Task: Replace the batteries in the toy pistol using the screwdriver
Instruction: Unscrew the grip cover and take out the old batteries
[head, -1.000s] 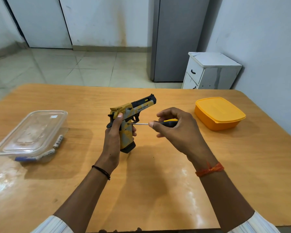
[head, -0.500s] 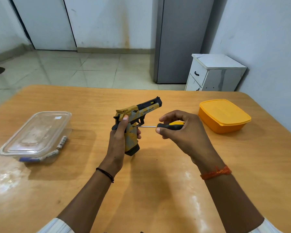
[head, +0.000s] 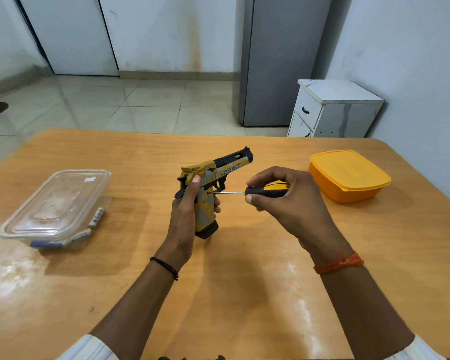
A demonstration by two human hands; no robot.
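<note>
Above the table (head: 244, 294) centre, my left hand (head: 185, 216) grips the toy pistol (head: 213, 178) upright; right hand (head: 289, 201) holds the screwdriver (head: 265, 191), tip against the pistol's side

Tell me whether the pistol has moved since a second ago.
No: the pistol sits as far left of the orange box as before; only the camera shifted.

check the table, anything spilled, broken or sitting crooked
Nothing stands out. The left hand holds the toy pistol upright while the right hand sets the screwdriver tip against its grip. The clear container and the orange box both sit flat with lids on.
</note>
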